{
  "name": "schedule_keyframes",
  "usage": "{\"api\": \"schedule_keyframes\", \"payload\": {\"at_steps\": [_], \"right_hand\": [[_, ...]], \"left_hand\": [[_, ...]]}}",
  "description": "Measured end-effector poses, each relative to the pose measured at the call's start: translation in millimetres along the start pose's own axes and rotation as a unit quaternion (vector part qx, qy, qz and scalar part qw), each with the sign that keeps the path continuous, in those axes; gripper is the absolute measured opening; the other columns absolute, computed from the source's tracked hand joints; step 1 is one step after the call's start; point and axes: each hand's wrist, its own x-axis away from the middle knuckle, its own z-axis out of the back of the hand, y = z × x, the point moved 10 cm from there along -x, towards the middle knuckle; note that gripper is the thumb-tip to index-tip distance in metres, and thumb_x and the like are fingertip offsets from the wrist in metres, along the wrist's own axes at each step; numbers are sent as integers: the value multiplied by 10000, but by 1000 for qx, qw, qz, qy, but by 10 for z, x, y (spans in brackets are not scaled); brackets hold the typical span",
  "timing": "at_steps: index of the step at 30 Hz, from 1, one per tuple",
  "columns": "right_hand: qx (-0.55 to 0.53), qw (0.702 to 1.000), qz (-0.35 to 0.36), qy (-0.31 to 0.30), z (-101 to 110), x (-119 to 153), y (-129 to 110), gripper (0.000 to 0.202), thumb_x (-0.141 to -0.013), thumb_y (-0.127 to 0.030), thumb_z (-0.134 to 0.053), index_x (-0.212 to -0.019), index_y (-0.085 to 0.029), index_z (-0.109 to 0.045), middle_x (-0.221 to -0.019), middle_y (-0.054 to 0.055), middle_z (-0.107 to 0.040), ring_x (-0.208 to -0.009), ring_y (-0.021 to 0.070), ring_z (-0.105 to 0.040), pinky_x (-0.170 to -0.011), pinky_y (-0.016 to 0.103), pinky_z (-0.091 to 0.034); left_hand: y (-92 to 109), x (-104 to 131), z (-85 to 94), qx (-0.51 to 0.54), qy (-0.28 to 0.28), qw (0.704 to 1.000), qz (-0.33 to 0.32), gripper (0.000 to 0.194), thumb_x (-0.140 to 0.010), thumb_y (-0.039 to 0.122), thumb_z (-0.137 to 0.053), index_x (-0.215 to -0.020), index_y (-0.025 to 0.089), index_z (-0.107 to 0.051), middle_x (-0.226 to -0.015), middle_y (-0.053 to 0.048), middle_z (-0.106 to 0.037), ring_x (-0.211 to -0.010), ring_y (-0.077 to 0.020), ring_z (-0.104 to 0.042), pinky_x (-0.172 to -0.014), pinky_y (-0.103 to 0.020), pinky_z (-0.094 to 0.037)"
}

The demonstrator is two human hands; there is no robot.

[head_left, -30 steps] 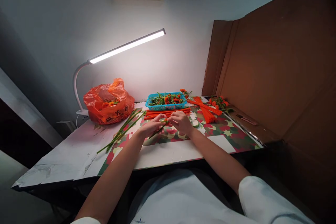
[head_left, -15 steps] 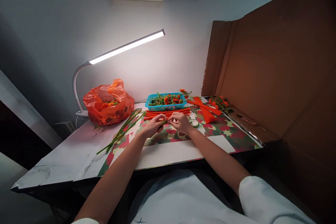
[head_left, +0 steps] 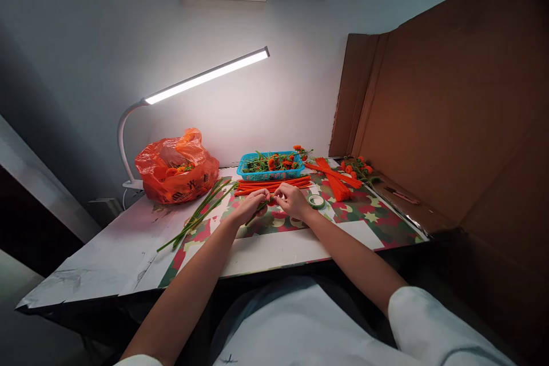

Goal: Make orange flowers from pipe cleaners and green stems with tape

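In the head view my left hand (head_left: pixel 252 207) is closed in a pinch on a thin green stem (head_left: pixel 256 214), which slants down beneath the fingers. My right hand (head_left: pixel 293 201) pinches the upper end of the stem, close to the left fingertips. A bit of orange shows between the two hands, too small to make out. Just behind them lies a bundle of orange pipe cleaners (head_left: pixel 244 187). Beside my right hand rests a roll of green tape (head_left: pixel 316 201).
Long green stems (head_left: pixel 195 223) lie to the left, by a red plastic bag (head_left: pixel 182 183). A blue basket (head_left: pixel 257 176) holds orange flowers and greenery. More orange pipe cleaners (head_left: pixel 338 186) cross at the right. A lit desk lamp (head_left: pixel 206 77) reaches overhead; cardboard (head_left: pixel 437 97) walls the right side.
Both hands stay in nearly the same place. The fingers have shifted around the stem, and more of it shows below my left hand.
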Motion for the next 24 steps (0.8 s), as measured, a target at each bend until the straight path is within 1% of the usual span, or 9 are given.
{"api": "schedule_keyframes", "payload": {"at_steps": [3, 6, 10, 13, 15, 17, 19, 22, 24], "right_hand": [[-15, 1000, 7, 2, 3, 1, 4, 109, -778, -110, -558, -694, -180, -556, -699, -8, -548, -634, 114, -483, -611, 242, -338], [-31, 999, 23, 5, 17, 4, 4, 105, -779, -115, -551, -697, -180, -553, -698, -7, -538, -633, 114, -481, -608, 241, -343], [-27, 999, 39, 4, 29, 8, -1, 122, -812, -142, -533, -702, -185, -568, -709, -4, -539, -635, 116, -477, -605, 243, -338], [-11, 999, 53, 6, 33, 13, -31, 139, -836, -165, -524, -712, -187, -582, -725, 5, -557, -662, 126, -488, -627, 253, -338], [4, 998, 61, 13, 44, 19, -53, 148, -851, -165, -514, -725, -188, -588, -737, 12, -572, -690, 135, -499, -649, 261, -336], [26, 997, 74, 24, 60, 29, -78, 158, -867, -162, -497, -744, -189, -592, -767, 20, -590, -723, 143, -510, -671, 270, -333], [49, 994, 94, 35, 77, 44, -118, 168, -887, -168, -478, -770, -191, -596, -804, 30, -604, -765, 151, -519, -692, 277, -332], [74, 988, 129, 47, 98, 67, -190, 178, -914, -190, -453, -810, -190, -598, -840, 41, -614, -810, 158, -521, -719, 283, -335], [90, 984, 142, 53, 108, 78, -223, 193, -928, -201, -434, -828, -191, -598, -843, 41, -619, -810, 157, -516, -729, 288, -334]], "left_hand": [[-2, 15, -20, 17, -18, 1000, 13, 66, -721, 221, -489, -768, 191, -453, -528, 77, -382, -402, -54, -381, -401, -173, -223], [-14, 43, -44, 49, -35, 997, 38, 179, -707, 225, -563, -860, 203, -474, -587, 73, -428, -425, -49, -401, -412, -172, -241], [-25, 67, -14, 46, -15, 997, 53, 313, -704, 266, -640, -969, 206, -484, -669, 56, -475, -458, -40, -412, -430, -174, -271], [-1, 69, -7, 24, -6, 999, 34, 341, -709, 330, -671, -951, 214, -460, -672, 61, -480, -441, -35, -393, -416, -169, -254], [8, 69, -9, 18, -5, 1000, 23, 358, -708, 370, -684, -928, 220, -445, -674, 64, -492, -445, -40, -410, -419, -166, -272], [-7, 67, 16, 16, 5, 1000, 26, 374, -702, 398, -696, -924, 216, -458, -695, 54, -522, -472, -48, -444, -432, -165, -301], [-77, 68, 48, 18, 18, 998, 61, 377, -693, 413, -706, -921, 191, -504, -744, 22, -568, -489, -48, -457, -425, -163, -295], [-195, 80, 26, 55, 6, 990, 128, 353, -705, 406, -701, -903, 139, -580, -817, -40, -622, -461, -31, -410, -394, -168, -252], [-199, 75, -2, 90, -2, 987, 136, 319, -712, 371, -703, -889, 122, -613, -843, -65, -642, -468, -32, -414, -410, -175, -296]]}}
